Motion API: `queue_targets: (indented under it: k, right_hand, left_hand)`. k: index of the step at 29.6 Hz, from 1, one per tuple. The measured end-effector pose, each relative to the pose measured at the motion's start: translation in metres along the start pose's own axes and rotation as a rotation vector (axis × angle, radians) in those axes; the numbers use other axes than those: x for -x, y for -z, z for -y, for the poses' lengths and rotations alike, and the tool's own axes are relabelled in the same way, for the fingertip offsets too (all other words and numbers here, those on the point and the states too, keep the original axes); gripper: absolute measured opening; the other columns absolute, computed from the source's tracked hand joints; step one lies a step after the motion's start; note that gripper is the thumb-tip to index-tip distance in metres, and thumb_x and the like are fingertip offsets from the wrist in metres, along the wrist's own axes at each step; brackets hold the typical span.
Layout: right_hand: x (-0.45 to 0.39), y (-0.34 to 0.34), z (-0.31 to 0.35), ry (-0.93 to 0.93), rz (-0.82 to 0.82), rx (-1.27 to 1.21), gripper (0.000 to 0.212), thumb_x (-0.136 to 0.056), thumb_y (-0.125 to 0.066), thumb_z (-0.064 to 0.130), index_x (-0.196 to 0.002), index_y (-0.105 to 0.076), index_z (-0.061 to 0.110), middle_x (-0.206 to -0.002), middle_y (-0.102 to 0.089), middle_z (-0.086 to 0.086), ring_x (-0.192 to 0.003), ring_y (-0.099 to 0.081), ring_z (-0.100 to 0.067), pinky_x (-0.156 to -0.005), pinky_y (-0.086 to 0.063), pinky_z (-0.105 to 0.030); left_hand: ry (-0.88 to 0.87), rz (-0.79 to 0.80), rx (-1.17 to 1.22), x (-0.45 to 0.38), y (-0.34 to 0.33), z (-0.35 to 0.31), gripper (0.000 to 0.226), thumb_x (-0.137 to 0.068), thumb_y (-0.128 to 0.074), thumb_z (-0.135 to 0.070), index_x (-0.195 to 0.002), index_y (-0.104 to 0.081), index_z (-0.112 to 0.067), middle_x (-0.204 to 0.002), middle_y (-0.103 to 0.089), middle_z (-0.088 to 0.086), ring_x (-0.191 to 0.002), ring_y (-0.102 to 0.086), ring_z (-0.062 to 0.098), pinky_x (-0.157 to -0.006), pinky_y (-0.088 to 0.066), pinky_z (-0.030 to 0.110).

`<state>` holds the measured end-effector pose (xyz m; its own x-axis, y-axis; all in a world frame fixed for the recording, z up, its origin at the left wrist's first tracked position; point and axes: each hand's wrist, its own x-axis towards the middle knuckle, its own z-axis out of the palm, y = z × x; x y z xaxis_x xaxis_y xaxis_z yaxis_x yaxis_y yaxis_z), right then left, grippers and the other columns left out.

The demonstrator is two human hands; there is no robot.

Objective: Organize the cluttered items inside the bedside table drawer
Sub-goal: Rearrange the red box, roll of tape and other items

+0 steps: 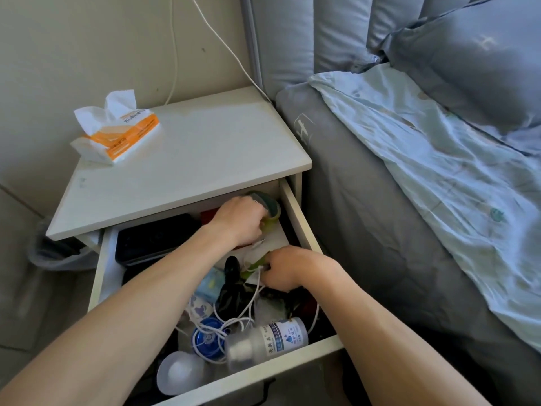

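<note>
- The drawer (298,212) of the bedside counter (187,159) is pulled open, and both bare arms are reached into it.
- The left hand (238,219) is placed at the far right corner of the drawer, at about 12 o'clock from the right hand; its fingers are curled around a green tape roll (270,210).
- The right hand (288,269) is set near the right wall of the drawer, fingers bent and pinching a white cable (253,294) beside a green item that is mostly hidden.
- The cable is looped toward 6 o'clock, over a blue round object (207,339) and past a white bottle (275,336) lying on its side against the front wall.
- A black case (149,238) is seen at 9 o'clock from the left hand, along the back left of the drawer.
- A clear dome-shaped piece (180,372) is found at the front left corner.
- An orange-and-white tissue pack (117,131) is rested on the counter top, at the far left.
- A bed (424,177) with a pale blue sheet is seen at 3 o'clock from the drawer.
</note>
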<state>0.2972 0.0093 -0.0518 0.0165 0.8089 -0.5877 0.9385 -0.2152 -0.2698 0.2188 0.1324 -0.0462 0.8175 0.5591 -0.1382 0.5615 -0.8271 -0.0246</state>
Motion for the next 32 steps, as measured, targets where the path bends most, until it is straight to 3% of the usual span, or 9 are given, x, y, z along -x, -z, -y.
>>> queue_targets:
  k: [3,9,11,14,18,22,26,29,32]
  right_hand:
    - [-0.003,0.0,-0.002,-0.003,0.001,0.001,0.042,-0.098,-0.042,0.033,-0.13,-0.054,0.009,-0.13,-0.057,-0.014,-0.112,-0.056,-0.03,-0.094,-0.05,-0.037]
    - [-0.014,-0.003,-0.006,-0.094,-0.147,-0.082,0.029,-0.101,-0.041,0.015,-0.119,-0.057,0.0,-0.123,-0.058,-0.019,-0.11,-0.058,-0.034,-0.086,-0.049,-0.038]
    - [-0.017,-0.006,-0.009,-0.137,-0.269,-0.105,0.025,-0.098,-0.048,0.012,-0.118,-0.057,0.001,-0.121,-0.058,-0.019,-0.109,-0.059,-0.035,-0.079,-0.047,-0.038]
    - [-0.021,-0.01,-0.011,-0.21,-0.324,-0.04,0.025,-0.095,-0.051,0.006,-0.119,-0.056,0.003,-0.124,-0.056,-0.016,-0.111,-0.059,-0.031,-0.076,-0.046,-0.035]
    - [-0.027,-0.011,-0.004,-0.203,-0.43,0.242,0.023,-0.095,-0.049,0.007,-0.115,-0.061,0.008,-0.12,-0.059,-0.013,-0.107,-0.058,-0.026,-0.067,-0.044,-0.03]
    - [-0.037,-0.011,-0.003,-0.171,-0.42,0.522,0.023,-0.097,-0.046,0.01,-0.114,-0.061,0.011,-0.116,-0.06,-0.01,-0.103,-0.058,-0.025,-0.076,-0.055,-0.035]
    - [-0.046,-0.012,0.003,-0.237,-0.354,0.891,0.03,-0.096,-0.049,0.028,-0.121,-0.056,0.013,-0.114,-0.055,-0.014,-0.101,-0.048,-0.029,-0.076,-0.039,-0.035]
    - [-0.052,-0.016,-0.002,-0.205,-0.309,0.994,0.043,-0.095,-0.052,0.035,-0.131,-0.052,0.011,-0.123,-0.052,-0.017,-0.112,-0.045,-0.034,-0.092,-0.036,-0.043]
    - [-0.053,-0.017,-0.006,-0.197,-0.342,1.025,0.043,-0.094,-0.053,0.034,-0.129,-0.052,0.009,-0.121,-0.052,-0.019,-0.111,-0.047,-0.034,-0.093,-0.037,-0.042]
  left_hand:
    - [0.016,0.051,-0.06,-0.009,-0.002,-0.007,0.023,-0.077,-0.058,-0.01,-0.096,-0.072,-0.015,-0.096,-0.069,0.007,-0.091,-0.064,0.028,-0.072,-0.055,0.036]
    - [0.026,0.064,-0.024,-0.021,-0.005,-0.011,0.037,-0.084,-0.058,-0.019,-0.119,-0.071,-0.022,-0.111,-0.07,0.005,-0.096,-0.067,0.026,-0.073,-0.055,0.034]
    - [0.021,0.044,0.03,-0.018,-0.009,-0.008,0.038,-0.086,-0.058,-0.018,-0.121,-0.071,-0.026,-0.114,-0.072,0.003,-0.099,-0.067,0.026,-0.078,-0.058,0.036]
    - [0.043,-0.05,0.234,-0.009,-0.017,-0.002,0.031,-0.087,-0.061,-0.014,-0.11,-0.076,-0.028,-0.106,-0.074,0.0,-0.097,-0.067,0.024,-0.072,-0.053,0.031]
    - [-0.015,-0.322,0.28,0.005,-0.035,0.008,0.022,-0.084,-0.062,-0.004,-0.097,-0.077,-0.013,-0.092,-0.072,0.005,-0.099,-0.062,0.028,-0.092,-0.046,0.038]
    - [-0.069,-0.439,0.168,0.016,-0.053,0.008,0.035,-0.075,-0.063,0.007,-0.104,-0.076,-0.008,-0.096,-0.072,0.008,-0.109,-0.06,0.032,-0.11,-0.031,0.05]
    - [-0.025,-0.479,0.263,0.017,-0.057,0.015,0.037,-0.076,-0.062,0.011,-0.106,-0.075,-0.007,-0.102,-0.072,0.009,-0.114,-0.06,0.034,-0.1,-0.046,0.05]
    - [0.011,-0.417,0.38,0.013,-0.058,0.019,0.032,-0.084,-0.058,0.003,-0.109,-0.073,-0.011,-0.109,-0.07,0.005,-0.118,-0.056,0.028,-0.093,-0.048,0.048]
    - [-0.009,-0.402,0.445,0.01,-0.062,0.02,0.028,-0.086,-0.058,-0.001,-0.108,-0.072,-0.011,-0.108,-0.069,0.004,-0.114,-0.056,0.024,-0.087,-0.051,0.046]
